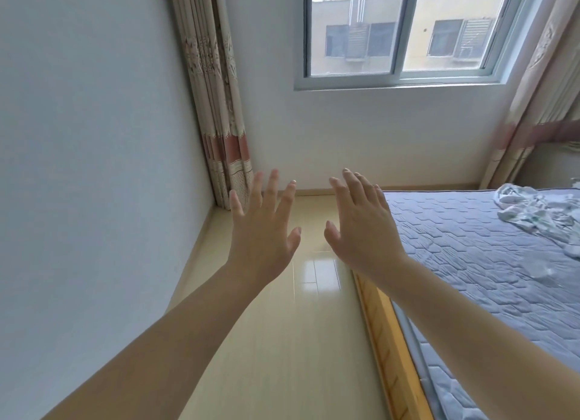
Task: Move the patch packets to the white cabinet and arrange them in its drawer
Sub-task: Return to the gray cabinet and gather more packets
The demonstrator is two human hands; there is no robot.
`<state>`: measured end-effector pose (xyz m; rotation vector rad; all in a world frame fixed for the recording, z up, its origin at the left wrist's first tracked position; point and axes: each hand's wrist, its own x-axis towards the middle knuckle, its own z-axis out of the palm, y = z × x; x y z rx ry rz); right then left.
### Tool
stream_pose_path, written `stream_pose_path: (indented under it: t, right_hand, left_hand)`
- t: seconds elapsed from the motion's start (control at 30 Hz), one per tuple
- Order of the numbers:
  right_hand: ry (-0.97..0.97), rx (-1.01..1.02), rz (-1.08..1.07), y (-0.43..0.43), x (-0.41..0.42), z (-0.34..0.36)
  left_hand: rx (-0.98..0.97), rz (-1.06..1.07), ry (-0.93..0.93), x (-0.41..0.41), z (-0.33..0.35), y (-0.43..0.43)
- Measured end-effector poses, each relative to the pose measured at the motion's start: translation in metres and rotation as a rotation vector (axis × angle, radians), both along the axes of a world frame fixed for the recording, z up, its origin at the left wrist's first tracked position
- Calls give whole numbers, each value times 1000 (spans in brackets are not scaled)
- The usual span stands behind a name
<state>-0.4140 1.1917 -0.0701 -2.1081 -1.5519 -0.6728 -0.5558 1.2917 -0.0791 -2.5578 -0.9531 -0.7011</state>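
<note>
Both forearms fill the lower part of the frame, reaching up toward its middle, where the left hand (262, 231) and the right hand (361, 228) are held side by side, palms away from the camera, fingers spread wide and holding nothing. Behind them lie a pale glossy floor (301, 341), a plain wall at the left, a patterned curtain (216, 112) in the corner and a window (405, 30) at the upper right. A bed (489, 269) with a blue quilted mattress runs along the right edge, with a crumpled light cloth (533, 212) on it at the far right. No patch packets and no white cabinet show anywhere in this view, so the task looks not yet started. The step in hand appears to be finding the packets: the head should probably turn away from this corner and sweep the rest of the room. Once they are found, gathering them into one squared stack, pinched flat between thumb and fingers, would likely keep the slippery packets from fanning out on the walk to the cabinet.
</note>
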Motion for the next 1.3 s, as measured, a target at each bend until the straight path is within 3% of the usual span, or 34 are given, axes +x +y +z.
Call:
stream_pose_path:
  t: [0.53,0.93,1.3]
  right_hand:
    - [-50,-8,-124,362,238,27]
    - [-13,2,-270,653,381,37]
    - [42,-14,-424,806,597,15]
  left_hand:
    - [40,-141,-85,261,31,372]
    - [58,-263,-37,418,53,689]
    - [-43,-406,44,652,19,850]
